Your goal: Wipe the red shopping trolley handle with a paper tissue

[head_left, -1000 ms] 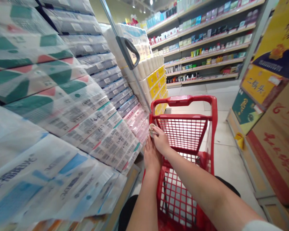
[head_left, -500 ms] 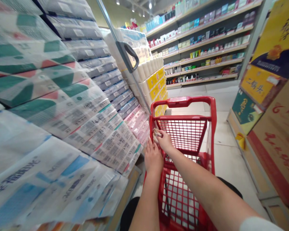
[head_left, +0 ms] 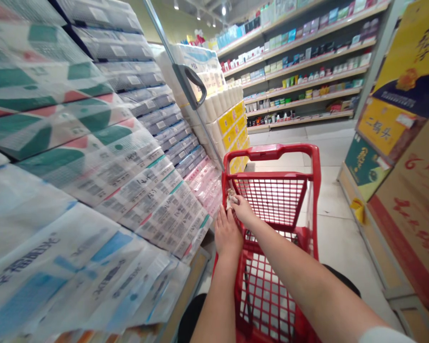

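Observation:
A red shopping basket cart (head_left: 271, 151) with a tall telescopic metal pole and grey handle (head_left: 190, 85) stands in front of me. My left hand (head_left: 228, 232) lies along the cart's left side rail, its fingers stretched out and pointing forward. Just ahead of it, my right hand (head_left: 243, 209) has reached across and pinches a crumpled, dirty-looking whitish cloth or tissue (head_left: 230, 195). That wad is against the inner face of the left rail, near the front corner. Its exact kind is too small to tell.
Stacked tissue packs (head_left: 93, 143) lean in close on the left. Toilet roll packs (head_left: 214, 105) stand beyond the pole. On the right are stacked cardboard boxes (head_left: 411, 200) on a low platform. Shelves of small goods (head_left: 300, 71) line the back, over a tiled floor (head_left: 338, 238).
My right hand has shifted very slightly along the rail with the crumpled wad. My left hand and the cart look unchanged.

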Demonstrator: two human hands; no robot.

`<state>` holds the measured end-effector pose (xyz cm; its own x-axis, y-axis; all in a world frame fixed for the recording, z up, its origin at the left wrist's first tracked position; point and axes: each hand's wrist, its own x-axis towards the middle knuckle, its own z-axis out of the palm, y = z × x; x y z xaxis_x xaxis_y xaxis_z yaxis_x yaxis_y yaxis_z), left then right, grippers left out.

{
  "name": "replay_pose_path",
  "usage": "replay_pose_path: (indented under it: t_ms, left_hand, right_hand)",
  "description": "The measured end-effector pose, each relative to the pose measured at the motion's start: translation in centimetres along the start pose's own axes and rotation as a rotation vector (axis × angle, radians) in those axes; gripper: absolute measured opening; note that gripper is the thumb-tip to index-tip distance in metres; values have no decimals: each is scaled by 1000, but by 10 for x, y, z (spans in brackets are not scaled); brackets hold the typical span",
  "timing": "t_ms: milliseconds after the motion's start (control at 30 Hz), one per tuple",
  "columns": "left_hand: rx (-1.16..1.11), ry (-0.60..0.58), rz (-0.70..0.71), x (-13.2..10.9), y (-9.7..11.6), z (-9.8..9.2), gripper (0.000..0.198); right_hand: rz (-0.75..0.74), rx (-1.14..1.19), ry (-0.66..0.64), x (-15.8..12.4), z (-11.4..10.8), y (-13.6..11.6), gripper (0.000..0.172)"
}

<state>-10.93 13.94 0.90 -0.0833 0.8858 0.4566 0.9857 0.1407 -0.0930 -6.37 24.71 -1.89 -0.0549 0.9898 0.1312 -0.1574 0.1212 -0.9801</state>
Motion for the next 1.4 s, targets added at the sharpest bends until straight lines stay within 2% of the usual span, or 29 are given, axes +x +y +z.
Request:
replay_pose_path:
  t_ms: [133,267,367,533,567,700,800,967,1100,1167,1300,1400]
  left_hand:
    - [-47,15,-54,14,3,3,55]
    - [29,-13,-77,18,9,4,56]
    - [93,-5,-91,15,10,5,54]
    - [127,-16,-65,10,7,6,51]
    - [127,-11,-60,10,6,7,51]
    - [116,25,-71,8,5,8,52]
    - [103,19,-80,6,5,9,51]
    - [97,41,-72,3,4,8,53]
    - [77,42,-76,2,2,10,52]
    - [68,36,-76,2,3,10,52]
    - [67,39,-81,4,4,10,55]
    - [71,31,-84,5,4,10,52]
  right_hand:
    - [15,84,-10,-1,-1,-1,46]
    - [20,57,-86,-5,-8,6,43]
    - [33,-1,-93,-8,-10,5,43]
    - [-240,-58,-103,-11,-6,-10,49]
    - [-227,-68,-119,-12,-5,-10,50]
    - [-20,-72,-143,-15,-5,-2,46]
    - [-74,-48,-118,-16,-4,4,48]
    - [71,-37,-162,-21,-1,9,39]
    - [44,-13,-137,-22,-2,6,42]
    - [77,14,-137,-23,-2,5,43]
    - [161,45,-136,-26,0,5,31]
    - [152,55,-112,-25,2,2,33]
